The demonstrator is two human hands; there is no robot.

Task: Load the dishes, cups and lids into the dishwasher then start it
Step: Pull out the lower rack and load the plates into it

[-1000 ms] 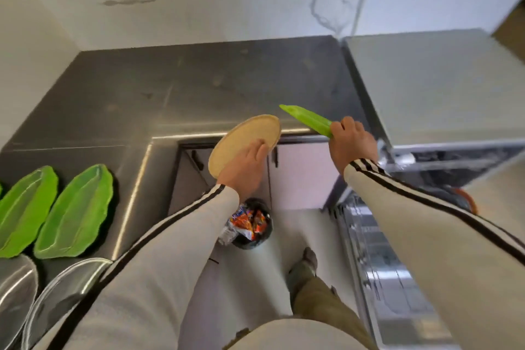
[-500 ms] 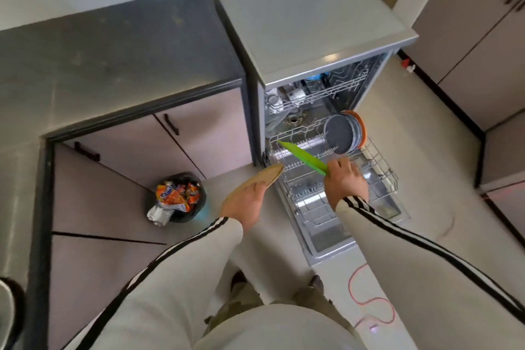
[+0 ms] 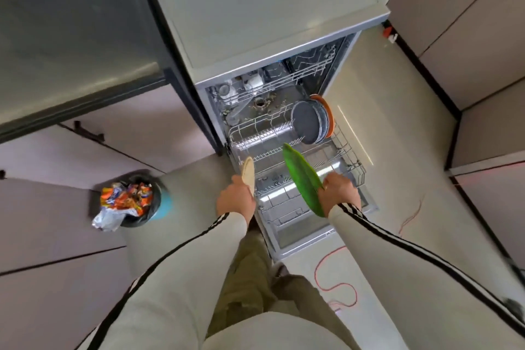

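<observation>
- Over the pulled-out lower rack (image 3: 345, 141) of the dishwasher (image 3: 255, 8), both hands hold dishes clear of the wires; neither dish is seated in the rack.
- Left hand (image 3: 235, 202): fingers curled round the lower rim of a tan plate (image 3: 248, 173). The plate is seen edge-on, nearly upright, above the rack's near left corner.
- Right hand (image 3: 341, 193): grips the right edge of a green leaf-shaped dish (image 3: 301, 179). The dish is tilted, its pointed far end over the middle of the rack and its near end over the lowered door (image 3: 301, 239).
- Grey plates (image 3: 308, 122): stand upright on edge in the far right corner of the lower rack, stacked face to face.
- Orange plate (image 3: 327, 111): upright just behind the grey plates, against them.
- Upper rack (image 3: 284, 81): pushed inside the machine; it carries a few small pale items, too blurred to identify.
- Dark tabletop (image 3: 71, 23): adjoins the dishwasher on the left, above pale cabinet fronts.
- Bin (image 3: 139, 202): stands on the floor left of the dishwasher, filled with bright wrappers.
- Red cable (image 3: 335, 273): lies in loops on the floor beside the open door, right of the person's legs.
</observation>
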